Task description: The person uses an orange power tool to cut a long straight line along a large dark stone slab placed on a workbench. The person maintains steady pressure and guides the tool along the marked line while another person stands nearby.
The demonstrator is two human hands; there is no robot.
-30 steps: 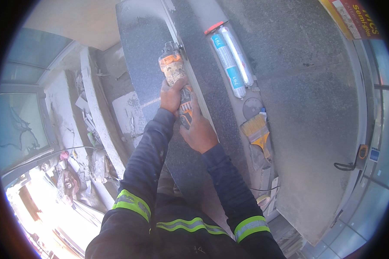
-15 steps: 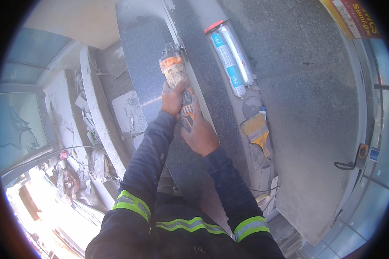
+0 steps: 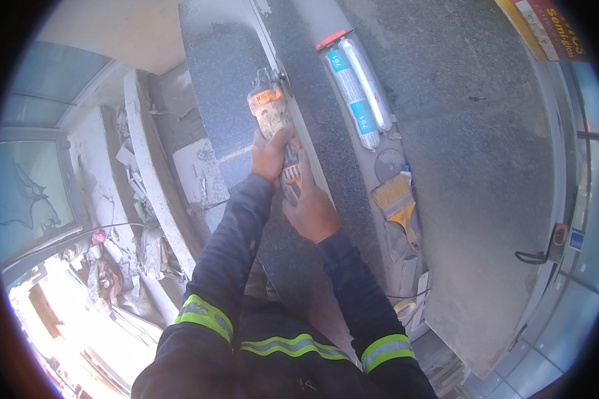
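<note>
My left hand was closed around the front of the dusty orange grinder, and my right hand gripped its rear handle, the tool lying along the edge of the dark stone slab where it met the lower grey slab. Compared with half a second earlier, both hands and the grinder sat in almost the same spot on that edge, with no clear shift I could make out. The two sealant tubes and the yellow brush lay unmoved to my right.
</note>
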